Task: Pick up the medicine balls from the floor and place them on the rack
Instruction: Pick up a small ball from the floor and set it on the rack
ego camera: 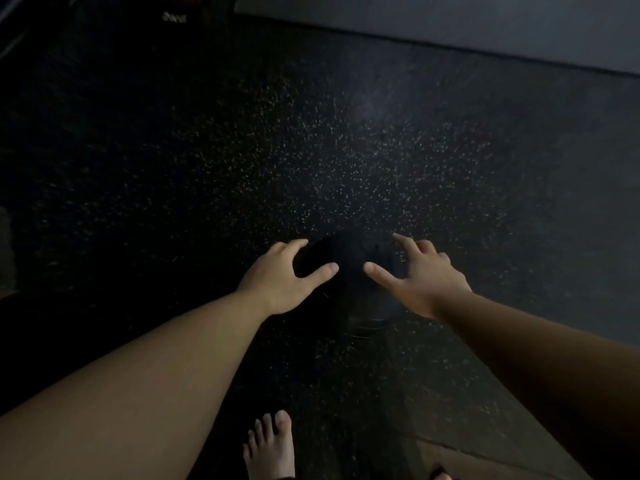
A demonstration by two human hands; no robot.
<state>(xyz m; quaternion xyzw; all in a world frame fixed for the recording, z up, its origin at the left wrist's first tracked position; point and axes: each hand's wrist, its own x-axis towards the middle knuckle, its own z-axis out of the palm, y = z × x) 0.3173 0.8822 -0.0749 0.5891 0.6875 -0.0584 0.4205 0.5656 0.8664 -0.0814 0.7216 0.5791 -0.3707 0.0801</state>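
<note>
A black medicine ball lies on the dark speckled floor, hard to make out in the dim light. My left hand is at the ball's left side, fingers spread and curved around its upper left edge. My right hand hovers at the ball's right side with fingers apart; whether it touches the ball is unclear. The rack is not in view.
The dark speckled rubber floor stretches ahead. A grey wall runs along the top right. My bare foot stands near the bottom edge. A dark object with white lettering sits at the top left.
</note>
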